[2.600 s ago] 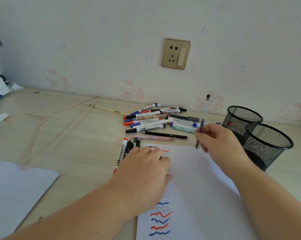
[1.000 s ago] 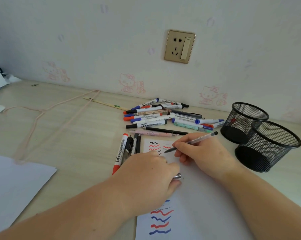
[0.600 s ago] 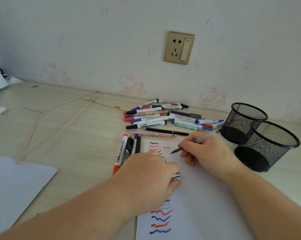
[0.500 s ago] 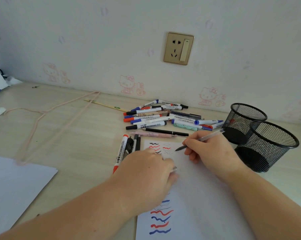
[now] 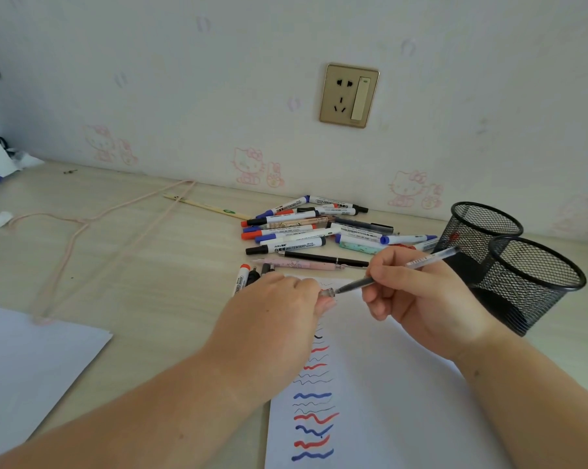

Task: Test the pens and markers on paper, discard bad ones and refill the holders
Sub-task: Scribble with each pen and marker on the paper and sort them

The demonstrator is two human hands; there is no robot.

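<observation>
The right hand [image 5: 417, 299] holds a clear gel pen [image 5: 397, 270] above the sheet of paper [image 5: 387, 384]; its grip is clamped on the barrel, with thumb and fingers curled round it, and the tip points to the left. The left hand [image 5: 272, 313] pinches the small clear pen cap [image 5: 327, 294] between its fingertips, so its grip is also closed on the cap. The open end of the cap is just at the pen tip; I cannot tell if they touch. The paper lies on the light wood counter [image 5: 150, 282] and carries a column of wavy test lines in black, red and blue along its left side. Behind the hands, a pile of whiteboard markers and pens [image 5: 306, 228] lies near the wall. A few more markers [image 5: 241, 279] lie beside the left hand. On the right stand two black mesh holders [image 5: 529, 282], touching each other. Another white sheet [image 5: 25, 367] lies at the left edge.
</observation>
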